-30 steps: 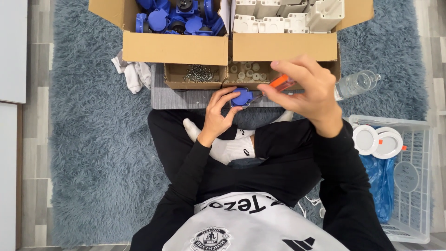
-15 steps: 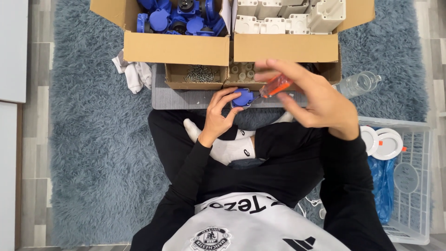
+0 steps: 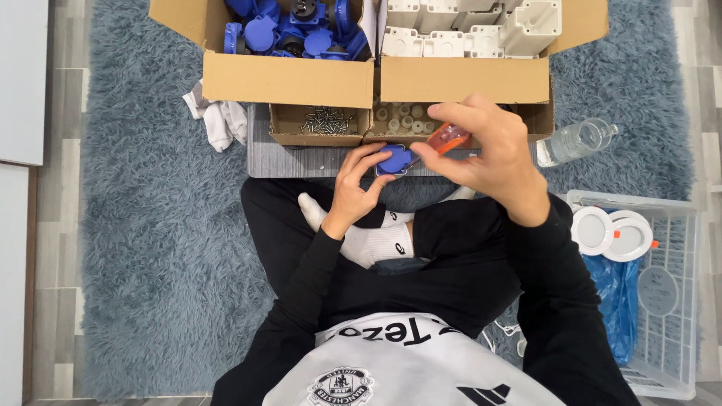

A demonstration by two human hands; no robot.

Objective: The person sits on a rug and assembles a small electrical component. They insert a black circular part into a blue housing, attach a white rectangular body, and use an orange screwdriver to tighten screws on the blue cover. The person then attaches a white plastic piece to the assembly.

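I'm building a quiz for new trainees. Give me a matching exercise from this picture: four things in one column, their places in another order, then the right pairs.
Things:
1. blue round part
2. orange-handled screwdriver
3. clear bottle
4. screws

Places:
A. lying on the rug right of the boxes
B. in the left hand
C. in a small open cardboard box
D. in the right hand

Pairs: 1-B, 2-D, 3-A, 4-C
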